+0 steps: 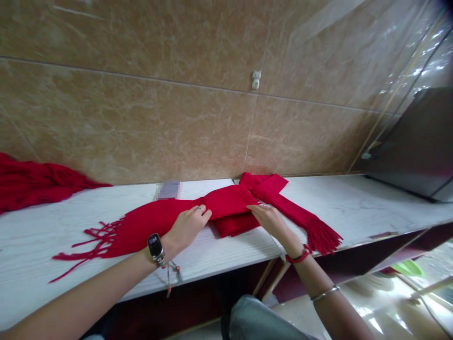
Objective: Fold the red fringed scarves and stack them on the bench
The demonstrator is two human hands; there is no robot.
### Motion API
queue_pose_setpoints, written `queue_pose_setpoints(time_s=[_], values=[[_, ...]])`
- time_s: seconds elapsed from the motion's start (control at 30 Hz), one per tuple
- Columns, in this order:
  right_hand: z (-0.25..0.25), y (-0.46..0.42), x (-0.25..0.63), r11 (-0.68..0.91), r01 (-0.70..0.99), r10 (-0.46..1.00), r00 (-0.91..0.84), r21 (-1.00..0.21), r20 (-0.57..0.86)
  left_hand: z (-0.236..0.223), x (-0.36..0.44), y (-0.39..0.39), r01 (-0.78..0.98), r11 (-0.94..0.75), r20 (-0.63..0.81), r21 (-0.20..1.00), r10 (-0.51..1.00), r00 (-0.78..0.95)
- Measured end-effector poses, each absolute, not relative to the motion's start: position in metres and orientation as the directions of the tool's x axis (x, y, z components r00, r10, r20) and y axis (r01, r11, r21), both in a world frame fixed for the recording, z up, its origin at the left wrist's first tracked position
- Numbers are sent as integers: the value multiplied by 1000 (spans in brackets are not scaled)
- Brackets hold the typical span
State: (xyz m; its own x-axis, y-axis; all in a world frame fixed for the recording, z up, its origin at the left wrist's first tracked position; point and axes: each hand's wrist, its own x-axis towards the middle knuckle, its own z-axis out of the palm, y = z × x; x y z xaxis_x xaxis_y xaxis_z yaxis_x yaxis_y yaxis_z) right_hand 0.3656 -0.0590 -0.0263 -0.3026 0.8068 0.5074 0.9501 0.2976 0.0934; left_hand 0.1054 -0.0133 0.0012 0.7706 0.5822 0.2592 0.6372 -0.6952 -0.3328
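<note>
A red fringed scarf [155,222] lies across the white table, its left end spread out with loose tassels. Its right part is folded over, and another fringed end [293,208] slants toward the front edge. My left hand [189,226] has its fingers curled on the scarf's near edge, gripping the cloth. A little to the right, my right hand [271,222] pinches the same near edge between fingertips and thumb, partly hidden. Beneath that edge a lower folded layer [235,225] shows.
More bunched red cloth [35,182] lies at the far left. A blurred flat grey object [169,190] rests behind the scarf. The tiled wall [177,127] closes off the table's [354,198] back. A large dark box-shaped thing [414,141] stands at the right.
</note>
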Motion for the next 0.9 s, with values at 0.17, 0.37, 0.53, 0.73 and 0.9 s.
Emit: queue_pose_setpoints(time_s=[0.17, 0.37, 0.53, 0.73, 0.9], values=[[-30, -66, 374, 361, 928, 780, -355, 92, 516, -13, 105, -26, 554, -768, 206, -323, 514, 833], [-30, -70, 372, 419, 903, 763, -408, 95, 502, -33, 106, -28, 545, -794, 255, -269, 487, 835], [-27, -67, 362, 424, 899, 731, -412, 110, 543, -22, 104, -25, 567, -788, 277, -239, 505, 818], [-22, -71, 364, 419, 906, 689, -365, 67, 626, -17, 97, -19, 523, -828, 366, -201, 432, 824], [-28, -73, 370, 421, 906, 783, -387, 43, 487, -31, 97, -18, 415, -901, 243, -124, 378, 893]])
